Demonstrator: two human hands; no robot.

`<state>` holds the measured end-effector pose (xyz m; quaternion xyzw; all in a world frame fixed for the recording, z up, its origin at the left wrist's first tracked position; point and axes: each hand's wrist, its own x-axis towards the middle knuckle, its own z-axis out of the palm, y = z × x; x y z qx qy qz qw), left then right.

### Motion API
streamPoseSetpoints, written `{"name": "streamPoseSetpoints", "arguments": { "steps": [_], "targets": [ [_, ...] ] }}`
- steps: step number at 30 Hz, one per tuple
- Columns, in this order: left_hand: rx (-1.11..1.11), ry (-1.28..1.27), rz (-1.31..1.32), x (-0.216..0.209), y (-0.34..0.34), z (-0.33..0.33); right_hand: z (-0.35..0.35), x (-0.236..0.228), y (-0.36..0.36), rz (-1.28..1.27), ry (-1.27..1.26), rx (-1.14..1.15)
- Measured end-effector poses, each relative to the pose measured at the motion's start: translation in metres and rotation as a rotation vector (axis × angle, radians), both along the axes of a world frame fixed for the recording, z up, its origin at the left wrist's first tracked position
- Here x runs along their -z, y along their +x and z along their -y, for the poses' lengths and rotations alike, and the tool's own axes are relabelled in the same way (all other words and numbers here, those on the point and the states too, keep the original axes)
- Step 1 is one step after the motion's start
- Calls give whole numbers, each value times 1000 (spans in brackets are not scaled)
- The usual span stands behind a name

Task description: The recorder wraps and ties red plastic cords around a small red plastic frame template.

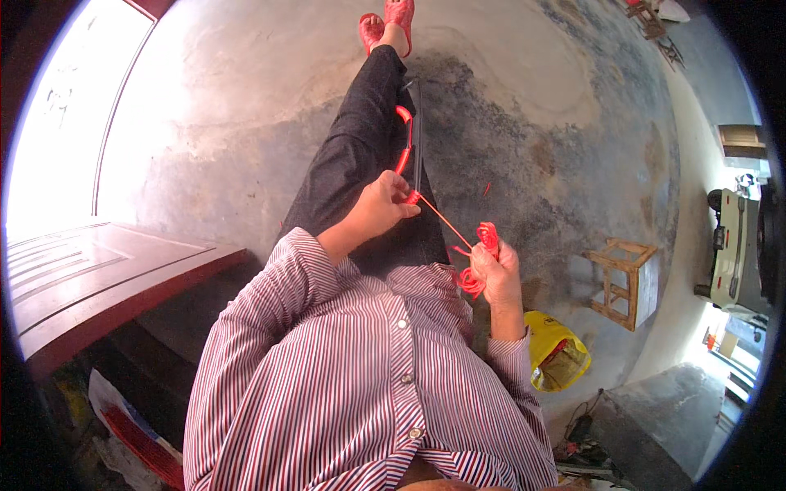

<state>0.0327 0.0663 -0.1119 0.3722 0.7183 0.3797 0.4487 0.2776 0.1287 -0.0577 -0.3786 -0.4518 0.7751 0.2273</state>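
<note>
My left hand point(378, 206) is closed in a pinch on red cord point(413, 197) at the near end of a thin, dark, straight-edged piece point(419, 135) lying along my legs. A curved red strip, like a handle point(407, 116), runs along that piece's left side. From the pinch, a single strand of cord point(446, 222) stretches straight to my right hand point(500, 274). Its fingers are wrapped round a looped bundle of red cord point(488, 236), with loops sticking out above and more hanging below. What exactly the left fingertips grip is partly hidden.
A yellow bag point(547, 337) sits on the floor by my right forearm, and a small wooden stool point(622, 282) stands farther right. A dark red panelled board point(106, 270) is at the left. My crossed feet in red slippers point(399, 15) rest far ahead on the stained floor.
</note>
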Motion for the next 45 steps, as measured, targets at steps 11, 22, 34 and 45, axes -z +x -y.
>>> {"name": "streamPoseSetpoints", "arguments": {
  "steps": [11,22,34,45],
  "targets": [
    [-59,173,263,-63,20,-26,-25,-6,-69,441,1051,-85],
    [-36,343,-593,-23,-38,-16,-43,50,-104,352,833,-170],
    [72,14,30,-11,1,2,-53,13,-26,-85,228,243],
    [88,30,48,-4,-1,6,-85,-1,34,37,204,691]
  ]
}}
